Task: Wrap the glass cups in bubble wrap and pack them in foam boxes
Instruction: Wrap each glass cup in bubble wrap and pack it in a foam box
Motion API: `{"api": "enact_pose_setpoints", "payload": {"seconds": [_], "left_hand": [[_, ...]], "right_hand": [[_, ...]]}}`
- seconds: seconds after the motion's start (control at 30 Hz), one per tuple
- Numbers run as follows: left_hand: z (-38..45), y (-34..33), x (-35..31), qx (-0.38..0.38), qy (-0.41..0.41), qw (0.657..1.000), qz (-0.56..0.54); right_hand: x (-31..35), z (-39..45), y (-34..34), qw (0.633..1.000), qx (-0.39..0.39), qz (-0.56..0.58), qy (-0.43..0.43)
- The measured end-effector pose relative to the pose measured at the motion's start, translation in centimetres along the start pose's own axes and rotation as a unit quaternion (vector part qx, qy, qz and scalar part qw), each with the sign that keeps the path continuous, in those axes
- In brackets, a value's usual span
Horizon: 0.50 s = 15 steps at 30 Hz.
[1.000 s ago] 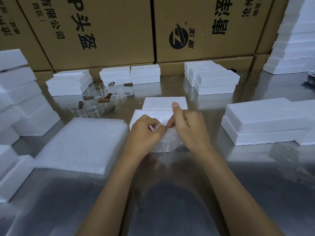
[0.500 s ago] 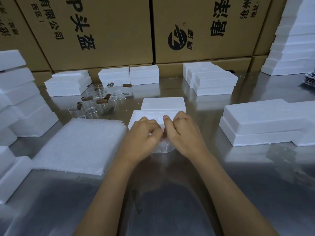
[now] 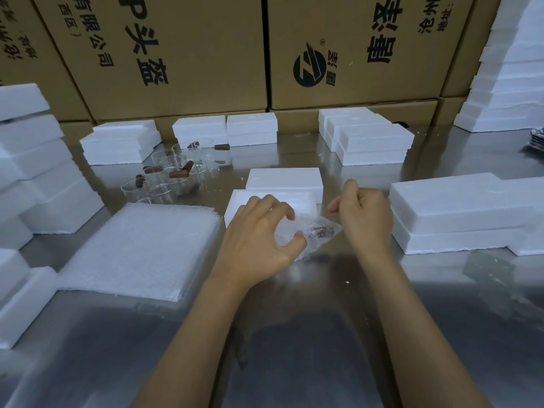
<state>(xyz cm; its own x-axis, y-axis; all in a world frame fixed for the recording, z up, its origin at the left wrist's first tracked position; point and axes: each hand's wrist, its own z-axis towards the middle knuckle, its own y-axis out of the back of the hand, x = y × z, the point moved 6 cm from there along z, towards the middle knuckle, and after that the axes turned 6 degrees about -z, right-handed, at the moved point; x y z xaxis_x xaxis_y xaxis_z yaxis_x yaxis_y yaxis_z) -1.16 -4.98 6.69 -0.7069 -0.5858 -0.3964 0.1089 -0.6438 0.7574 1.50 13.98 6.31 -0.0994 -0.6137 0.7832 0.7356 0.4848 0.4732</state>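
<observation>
My left hand (image 3: 259, 237) grips a glass cup wrapped in bubble wrap (image 3: 321, 231) on the steel table, fingers curled over its top. The bundle's loose end sticks out to the right. My right hand (image 3: 365, 213) hovers just right of the bundle with fingers curled, and nothing shows in it. Right behind the bundle lies an open white foam box (image 3: 235, 203), and behind that its lid (image 3: 284, 179). Several bare glass cups with brown handles (image 3: 167, 178) stand at the back left. A stack of bubble wrap sheets (image 3: 141, 248) lies to the left.
White foam boxes stand in stacks on the left (image 3: 35, 178), along the back (image 3: 371, 142) and on the right (image 3: 459, 216). Large cardboard cartons (image 3: 191, 54) form a wall behind the steel table (image 3: 294, 334).
Both hands were pinching the wrap together over the cup. Now my right hand has let go and moved right, while my left hand stays on the bundle, which lies tipped to the right.
</observation>
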Motion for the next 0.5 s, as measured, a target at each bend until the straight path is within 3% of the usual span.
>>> {"api": "enact_pose_setpoints", "payload": {"seconds": [0.1, 0.2, 0.37, 0.5], "left_hand": [[-0.1, -1.3, 0.4, 0.038, 0.001, 0.999, 0.023], [-0.2, -2.0, 0.6, 0.054, -0.006, 0.998, 0.039], [-0.1, -1.8, 2.1, 0.053, 0.051, 0.997, -0.032], [-0.1, -1.7, 2.9, 0.08, 0.075, 0.991, -0.072]], "right_hand": [[0.4, 0.0, -0.5, 0.992, 0.03, -0.113, 0.043], [1.3, -0.5, -0.9, 0.99, 0.089, -0.088, 0.07], [1.3, -1.6, -2.1, 0.951, 0.302, -0.025, 0.057], [1.0, -1.5, -2.2, 0.938, 0.343, -0.009, 0.057]]}}
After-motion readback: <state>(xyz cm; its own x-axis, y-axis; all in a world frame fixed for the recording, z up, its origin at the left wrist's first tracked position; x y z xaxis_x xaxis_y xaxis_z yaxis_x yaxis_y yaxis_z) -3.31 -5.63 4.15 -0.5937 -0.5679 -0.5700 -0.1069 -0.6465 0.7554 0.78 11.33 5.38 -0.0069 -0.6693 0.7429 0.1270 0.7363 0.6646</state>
